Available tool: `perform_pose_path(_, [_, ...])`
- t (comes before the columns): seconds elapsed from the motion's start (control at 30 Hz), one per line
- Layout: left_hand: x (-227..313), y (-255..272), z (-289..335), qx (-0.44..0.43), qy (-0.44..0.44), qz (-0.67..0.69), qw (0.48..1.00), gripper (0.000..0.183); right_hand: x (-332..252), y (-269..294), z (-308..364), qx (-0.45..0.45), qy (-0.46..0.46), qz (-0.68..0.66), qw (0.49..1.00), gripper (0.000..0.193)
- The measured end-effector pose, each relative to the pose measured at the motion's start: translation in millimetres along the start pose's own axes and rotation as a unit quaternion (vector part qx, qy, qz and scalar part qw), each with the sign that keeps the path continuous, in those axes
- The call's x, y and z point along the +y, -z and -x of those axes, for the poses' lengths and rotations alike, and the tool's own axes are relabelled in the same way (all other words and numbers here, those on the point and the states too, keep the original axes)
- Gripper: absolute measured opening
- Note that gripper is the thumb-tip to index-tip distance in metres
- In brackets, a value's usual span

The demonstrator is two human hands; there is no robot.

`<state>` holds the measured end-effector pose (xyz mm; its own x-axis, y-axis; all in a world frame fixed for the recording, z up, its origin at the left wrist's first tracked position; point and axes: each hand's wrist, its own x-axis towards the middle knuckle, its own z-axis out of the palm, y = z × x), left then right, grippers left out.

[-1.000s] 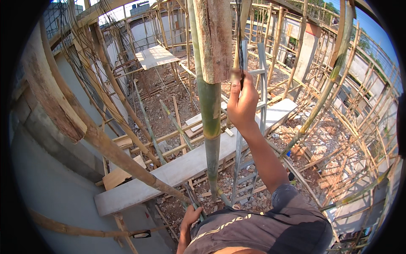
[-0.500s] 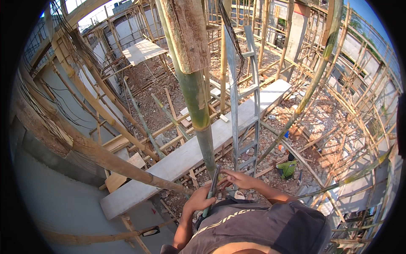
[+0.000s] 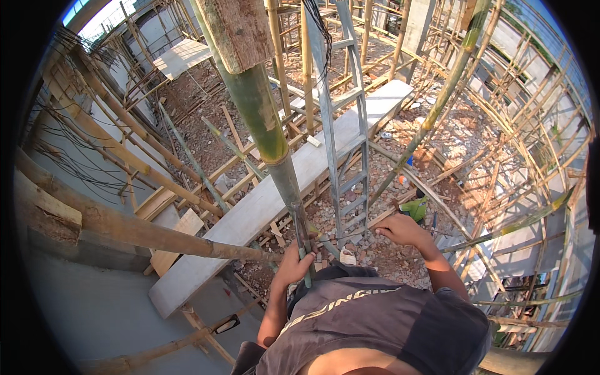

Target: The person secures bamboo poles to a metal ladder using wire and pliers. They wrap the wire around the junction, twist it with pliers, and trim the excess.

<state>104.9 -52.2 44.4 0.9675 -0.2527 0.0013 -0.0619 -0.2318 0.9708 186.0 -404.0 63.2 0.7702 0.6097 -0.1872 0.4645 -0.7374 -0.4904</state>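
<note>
My left hand [image 3: 291, 267] grips a long hand tool with a green handle and dark upper part [image 3: 307, 277]; its exact kind is hard to make out. The tool stands nearly upright in front of my waist, by the lower end of a thick green bamboo pole [image 3: 284, 175]. Out to the right, my right hand [image 3: 403, 230] is closed in a pinch on a thin wire [image 3: 342, 239]. That wire stretches leftward toward the tool and the pole; where it ends is unclear. A horizontal bamboo pole [image 3: 169, 239] meets the upright one near my left hand.
Beyond my hands stands a metal ladder [image 3: 332, 144], beside a long pale plank [image 3: 250, 219]. Bamboo scaffolding [image 3: 500, 119] rises on the right. Dark wires [image 3: 81, 162] hang at left by a grey wall [image 3: 69, 294]. Rubble [image 3: 387, 259] and a green item [image 3: 414, 209] lie below.
My right hand has moved away to the right from the tool, drawing the thin wire out. The left hand keeps its grip. The view has shifted, so the surroundings sit further left and higher.
</note>
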Motion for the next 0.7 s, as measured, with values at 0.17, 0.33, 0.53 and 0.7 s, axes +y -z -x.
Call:
perform_pose_path(0.17, [-30.5, -7.7, 20.5, 0.132, 0.098, 0.226, 0.960, 0.018, 53.9, 24.4, 40.8, 0.093, -0.147, 0.098, 0.980, 0.023])
perform_pose_path(0.33, [-41.0, -0.4, 40.9, 0.213, 0.089, 0.312, 0.921, 0.020, 87.0, 30.9, 47.2, 0.152, -0.252, 0.103, 0.950, 0.024])
perform_pose_path(0.53, [-59.3, 7.0, 51.2, 0.360, 0.101, 0.009, 0.928, 0.031, 67.5, 39.3, 10.2, 0.255, -0.261, 0.071, 0.928, 0.028])
perform_pose_path(0.7, [-84.1, 7.2, 122.8, 0.279, 0.285, -0.104, 0.911, 0.041, 108.9, 6.3, -10.0, 0.206, -0.198, -0.012, 0.958, 0.028])
